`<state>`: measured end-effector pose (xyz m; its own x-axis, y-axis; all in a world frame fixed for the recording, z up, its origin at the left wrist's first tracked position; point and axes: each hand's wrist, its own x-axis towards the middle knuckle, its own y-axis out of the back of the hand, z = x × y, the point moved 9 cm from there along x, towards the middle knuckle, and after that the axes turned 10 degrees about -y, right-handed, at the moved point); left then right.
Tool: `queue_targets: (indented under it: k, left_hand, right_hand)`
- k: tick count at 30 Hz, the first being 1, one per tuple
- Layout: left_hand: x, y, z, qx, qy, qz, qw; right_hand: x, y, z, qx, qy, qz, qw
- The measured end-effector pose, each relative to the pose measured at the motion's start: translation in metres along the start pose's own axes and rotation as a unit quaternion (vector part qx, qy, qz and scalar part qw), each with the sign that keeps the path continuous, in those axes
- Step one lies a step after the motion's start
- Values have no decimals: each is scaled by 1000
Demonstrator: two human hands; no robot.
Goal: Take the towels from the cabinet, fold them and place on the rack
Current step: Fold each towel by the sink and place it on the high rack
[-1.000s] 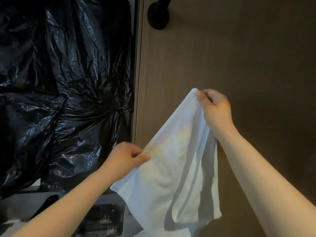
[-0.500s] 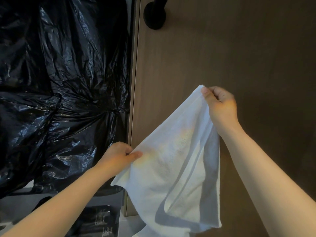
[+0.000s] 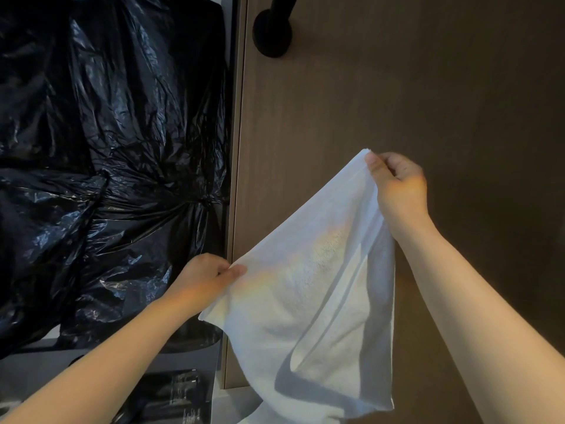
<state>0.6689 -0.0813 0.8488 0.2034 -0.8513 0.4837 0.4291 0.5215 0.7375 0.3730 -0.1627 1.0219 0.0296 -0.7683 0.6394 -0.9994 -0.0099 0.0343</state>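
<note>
Two bare hands stretch a white terry towel (image 3: 308,289) in the air before a brown wood-grain cabinet door (image 3: 397,96): the right hand (image 3: 397,191) pinches its raised upper corner, the left hand (image 3: 204,280) pinches the lower edge. Crumpled glossy black plastic bags (image 3: 107,166) fill the left side.

On my feed I see two bare arms: the left forearm (image 3: 107,359) and right forearm (image 3: 477,301) are uncovered from the frame's lower edge to the wrists. The left grip (image 3: 203,278) and right grip (image 3: 397,191) are bare hands; the right thumbnail (image 3: 371,160) is cut short.
</note>
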Motion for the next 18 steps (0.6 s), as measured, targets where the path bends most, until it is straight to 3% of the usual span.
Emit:
queue_targets:
  k: [9,14,18]
  left_hand:
    - [-6,5,7,29,-7,-24,999]
    - [-14,19,-8,-79,22,56,995]
    - [-19,16,-22,-112,53,-2,992]
  right_hand:
    - [0,4,6,-2,-16,9,1000]
    - [4,11,10,-6,-24,24,999]
    - [4,13,18,-14,-37,29,999]
